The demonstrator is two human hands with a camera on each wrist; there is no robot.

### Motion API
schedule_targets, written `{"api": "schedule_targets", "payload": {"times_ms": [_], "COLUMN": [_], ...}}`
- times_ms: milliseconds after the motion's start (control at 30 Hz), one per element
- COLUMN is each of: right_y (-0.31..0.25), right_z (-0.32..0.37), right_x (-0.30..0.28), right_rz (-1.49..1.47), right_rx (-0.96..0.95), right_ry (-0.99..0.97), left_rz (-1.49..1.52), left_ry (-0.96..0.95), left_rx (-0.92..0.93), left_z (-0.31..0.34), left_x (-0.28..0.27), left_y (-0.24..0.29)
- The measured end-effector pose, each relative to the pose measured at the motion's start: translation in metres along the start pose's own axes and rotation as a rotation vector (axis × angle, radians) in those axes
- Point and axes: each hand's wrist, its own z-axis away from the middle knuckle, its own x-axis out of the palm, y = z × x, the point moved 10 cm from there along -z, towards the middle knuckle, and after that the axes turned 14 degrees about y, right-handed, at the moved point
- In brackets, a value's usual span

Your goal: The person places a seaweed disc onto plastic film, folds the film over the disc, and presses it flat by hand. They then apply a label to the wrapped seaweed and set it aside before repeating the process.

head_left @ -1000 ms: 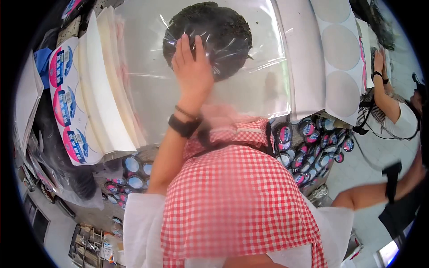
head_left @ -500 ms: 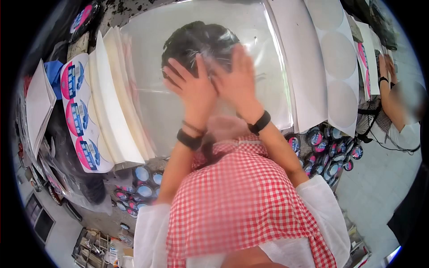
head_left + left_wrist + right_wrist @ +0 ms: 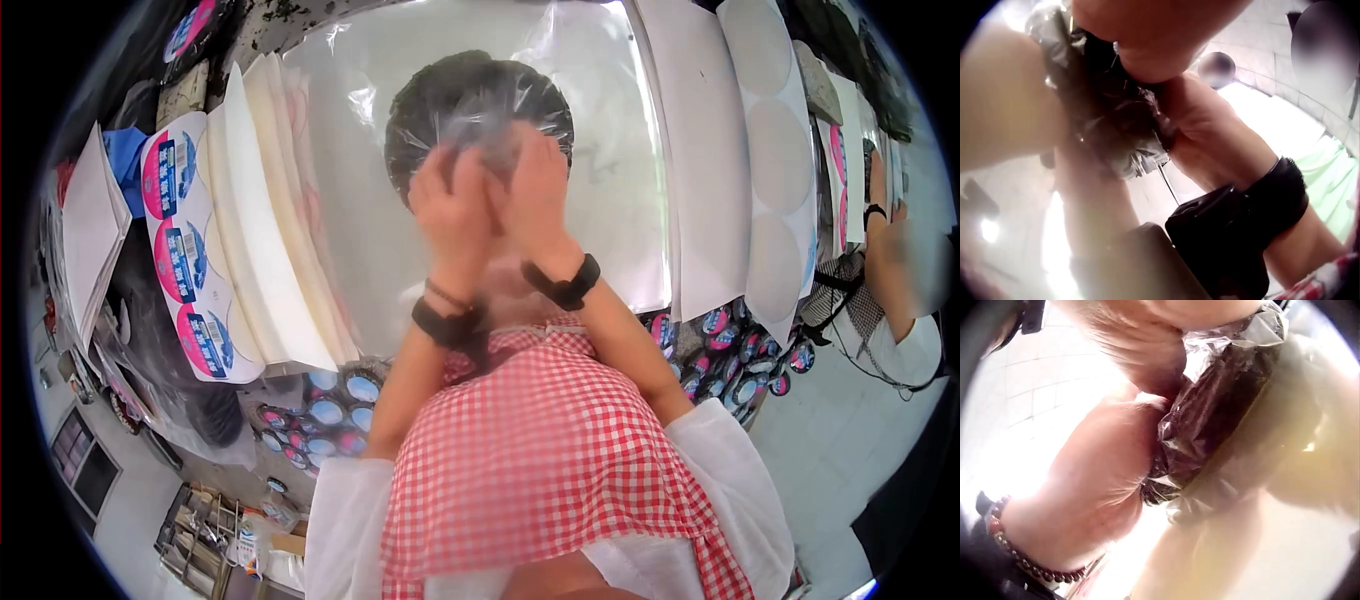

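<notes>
A dark round cake (image 3: 432, 100), like dried seaweed, lies under clear film over a glossy stack of plastic sheets (image 3: 615, 140). At its near edge my left hand (image 3: 455, 215) grips it through the film, fingers bent. Close beside, my right hand (image 3: 540, 195) grips the same edge with curled fingers. In the left wrist view, crumpled film wraps the dark cake (image 3: 1125, 128) between the hands. The right wrist view also has both hands around the cake (image 3: 1216, 419), its film bunched at the edge. My fingertips are partly hidden or blurred.
Printed label sheets (image 3: 182, 258) and upright papers (image 3: 262, 230) flank the stack on the left. White sheets with round labels (image 3: 780, 165) lie on the right. Packed labelled discs (image 3: 735, 350) are piled below both sides. Another person's arm (image 3: 882, 270) is at far right.
The left hand first lay flat on the cake alone, the right arm out to the side. The right hand joined with spread fingers. Now both hands' fingers curl at the near edge.
</notes>
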Motion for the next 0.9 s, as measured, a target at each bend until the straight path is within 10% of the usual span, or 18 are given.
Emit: {"api": "schedule_targets", "payload": {"times_ms": [67, 167, 300, 400, 600, 700, 800, 900], "right_y": [0.016, -0.017, 0.003, 0.008, -0.010, 0.003, 0.005, 0.008], "right_z": [0.002, -0.026, -0.022, -0.032, -0.045, -0.050, -0.043, -0.033], "right_x": [0.014, -0.013, 0.003, 0.006, 0.010, 0.018, 0.026, 0.029], "right_rz": [-0.076, 0.139, -0.101, -0.173, -0.034, -0.242, -0.216, -0.150], "right_rx": [0.231, -0.207, -0.224, -0.092, -0.331, -0.167, -0.225, -0.292], "right_ry": [-0.267, -0.021, -0.081, -0.159, -0.153, -0.168, -0.248, -0.292], "left_rz": [0.083, 0.021, 0.209, 0.287, 0.184, 0.301, 0.454, 0.460], "left_ry": [-0.063, -0.153, -0.168, -0.429, -0.224, -0.411, -0.159, -0.198], "left_rx": [-0.118, 0.153, 0.311, -0.106, 0.405, 0.282, 0.105, 0.307], "left_z": [-0.001, -0.030, -0.038, -0.029, -0.069, -0.042, -0.066, -0.086], "left_x": [0.009, -0.002, 0.005, 0.020, 0.010, 0.034, 0.014, 0.024], "left_y": [-0.012, 0.004, 0.002, -0.027, 0.012, -0.018, -0.017, 0.005]}}
